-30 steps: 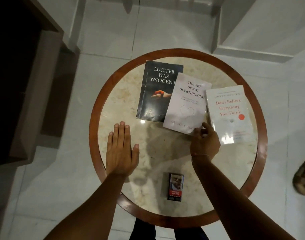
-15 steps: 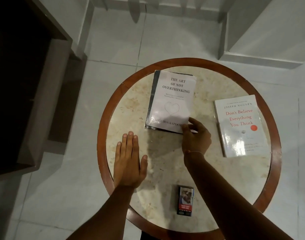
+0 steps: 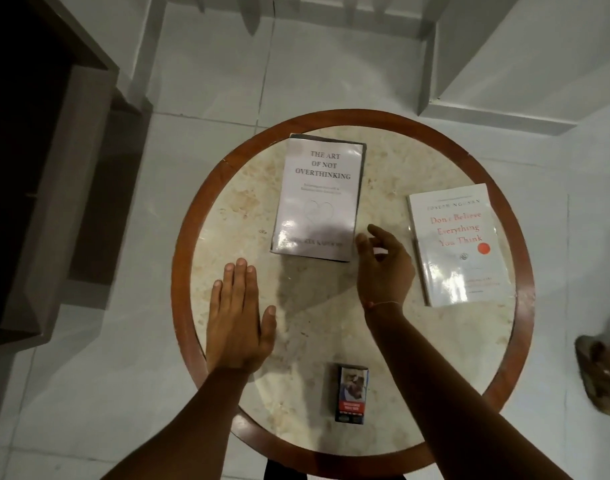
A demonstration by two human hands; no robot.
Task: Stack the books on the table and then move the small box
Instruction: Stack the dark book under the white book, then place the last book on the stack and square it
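A white book titled "The Art of Not Overthinking" (image 3: 319, 197) lies on top of a dark book whose edge (image 3: 364, 157) peeks out at its right and top. A second white book, "Don't Believe Everything You Think" (image 3: 457, 244), lies flat at the table's right. A small dark box (image 3: 352, 393) stands near the front edge. My right hand (image 3: 383, 268) hovers between the two white books, fingers apart, holding nothing. My left hand (image 3: 239, 317) rests flat on the table, palm down.
The round marble table (image 3: 331, 327) has a brown wooden rim (image 3: 180, 282). Dark furniture (image 3: 47, 188) stands to the left on a pale tiled floor. A brownish object (image 3: 601, 372) sits on the floor at the right edge.
My right hand slid the white book leftward onto the dark book, then let go and drew back to the right. My left hand stayed flat.
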